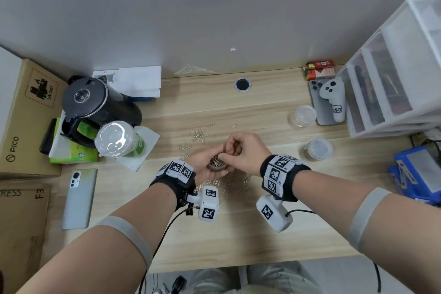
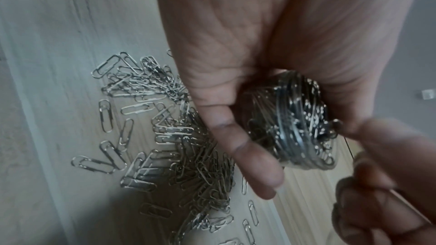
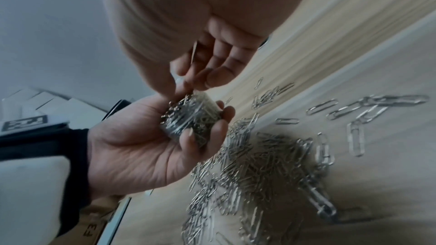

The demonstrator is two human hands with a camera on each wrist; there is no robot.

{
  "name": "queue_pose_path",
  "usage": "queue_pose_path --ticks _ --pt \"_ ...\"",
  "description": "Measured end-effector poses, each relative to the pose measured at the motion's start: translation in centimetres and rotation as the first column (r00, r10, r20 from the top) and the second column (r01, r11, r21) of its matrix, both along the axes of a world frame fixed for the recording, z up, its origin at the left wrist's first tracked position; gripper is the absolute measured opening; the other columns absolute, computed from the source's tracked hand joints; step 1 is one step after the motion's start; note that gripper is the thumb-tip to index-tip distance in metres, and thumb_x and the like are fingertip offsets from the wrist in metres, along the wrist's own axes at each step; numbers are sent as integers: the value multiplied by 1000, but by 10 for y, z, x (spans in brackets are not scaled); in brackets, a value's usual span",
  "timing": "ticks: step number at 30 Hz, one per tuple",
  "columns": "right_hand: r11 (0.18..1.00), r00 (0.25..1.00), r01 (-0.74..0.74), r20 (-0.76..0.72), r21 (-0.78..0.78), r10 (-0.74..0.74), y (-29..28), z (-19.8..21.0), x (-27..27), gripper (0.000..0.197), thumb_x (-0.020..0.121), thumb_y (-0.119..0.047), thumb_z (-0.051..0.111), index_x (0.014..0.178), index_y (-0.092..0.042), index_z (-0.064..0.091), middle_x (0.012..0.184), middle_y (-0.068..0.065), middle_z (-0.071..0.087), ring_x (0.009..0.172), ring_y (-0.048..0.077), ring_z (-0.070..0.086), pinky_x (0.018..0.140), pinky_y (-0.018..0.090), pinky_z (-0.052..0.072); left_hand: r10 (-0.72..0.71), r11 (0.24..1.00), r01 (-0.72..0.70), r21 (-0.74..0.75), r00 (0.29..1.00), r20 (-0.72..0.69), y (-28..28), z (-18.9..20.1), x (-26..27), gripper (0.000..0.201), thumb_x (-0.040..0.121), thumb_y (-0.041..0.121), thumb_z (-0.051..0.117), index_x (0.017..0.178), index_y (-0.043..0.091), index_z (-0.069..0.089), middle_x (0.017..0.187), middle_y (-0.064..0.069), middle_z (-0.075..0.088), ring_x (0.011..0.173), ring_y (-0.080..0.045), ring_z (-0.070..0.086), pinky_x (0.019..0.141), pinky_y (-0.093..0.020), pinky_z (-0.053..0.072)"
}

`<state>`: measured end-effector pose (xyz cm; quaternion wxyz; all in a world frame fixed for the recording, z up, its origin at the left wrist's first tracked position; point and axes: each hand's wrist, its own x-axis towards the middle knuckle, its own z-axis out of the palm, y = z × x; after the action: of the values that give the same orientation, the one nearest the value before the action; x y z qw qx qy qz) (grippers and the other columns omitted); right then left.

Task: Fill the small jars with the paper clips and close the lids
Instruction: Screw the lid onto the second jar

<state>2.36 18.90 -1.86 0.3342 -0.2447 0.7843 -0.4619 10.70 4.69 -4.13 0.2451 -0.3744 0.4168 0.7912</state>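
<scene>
My left hand (image 1: 204, 166) cups the clip-packed jar (image 3: 191, 116); at its 12 o'clock, my right hand (image 1: 241, 150) pinches paper clips (image 3: 188, 94) at its mouth.

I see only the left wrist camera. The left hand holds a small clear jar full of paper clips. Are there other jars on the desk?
Observer: Yes. The head view shows two more small clear round jars on the light wooden desk, right of the hands: the far jar looks empty, the near jar looks grey inside.
Operator: The right hand is blurred for me. What does it do?
Observer: In the right wrist view, the right hand pinches silver wire paper clips at the open mouth of the held jar.
Operator: Are loose clips only under the hands?
Observer: No. A smaller scatter of clips lies beyond the hands.
</scene>
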Motion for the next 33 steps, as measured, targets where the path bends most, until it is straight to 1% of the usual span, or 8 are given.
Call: queue_pose_path --ticks 3,7,11,14,19,28,30,33 --pt "998 997 56 -49 25 -55 13 1 -13 13 79 -19 72 79 -13 60 66 -9 58 54 1 49 57 21 47 14 1000 -14 -17 1000 8 5 -1 -7 52 88 41 71 126 6 62 104 -19 68 82 -27 71 56 -25 59" --pt "960 955 195 -261 202 -139 43 -7 -42 12 80 -21 64 91 -21 57 85 -5 60 66 10 54 67 30 49 17 1000 -17 -10 999 33 20 1 -23 50 81 44 75 110 5 61 96 -19 69 72 -29 70 49 -28 58" --pt "814 885 401 -409 421 -224 77 -9 -71 33 85 -28 61 114 -17 52 117 4 50 87 24 58 75 36 50 1 1000 -1 -11 999 51 32 2 -40 47 80 44 73 106 8 57 95 -19 72 68 -30 71 46 -28 56" --pt "685 847 498 -467 531 -255 105 -11 -83 53 78 -39 67 120 -13 47 123 11 40 101 32 53 80 38 47 -28 999 30 -24 996 80 40 2 -51 56 75 44 76 112 9 54 93 -18 74 68 -31 70 46 -29 56" --pt "534 903 413 -410 738 -131 139 -18 -82 75 63 -55 67 121 -16 40 124 12 33 114 33 37 85 41 44 -83 995 89 -47 989 119 58 -2 -68 55 77 48 73 105 3 58 95 -18 73 71 -30 70 48 -28 57" --pt "674 883 381 -465 633 -63 145 -18 -77 56 82 -36 64 130 -14 47 129 13 43 118 32 39 94 42 45 -74 996 79 -40 991 114 78 2 -84 52 91 49 65 122 9 50 98 -22 71 69 -36 71 47 -31 56" --pt "783 868 354 -490 511 -73 138 -14 -76 62 82 -42 66 134 -16 47 128 9 47 118 29 43 94 41 46 -71 997 76 -30 990 122 75 4 -83 56 91 54 61 118 5 52 96 -22 72 71 -38 70 47 -32 56" --pt "967 949 140 -308 215 -69 119 -4 -67 70 74 -43 76 135 -18 50 123 2 54 109 16 54 93 35 50 -65 998 63 17 990 127 70 6 -79 60 96 58 46 117 2 54 92 -24 69 70 -38 70 47 -33 56"
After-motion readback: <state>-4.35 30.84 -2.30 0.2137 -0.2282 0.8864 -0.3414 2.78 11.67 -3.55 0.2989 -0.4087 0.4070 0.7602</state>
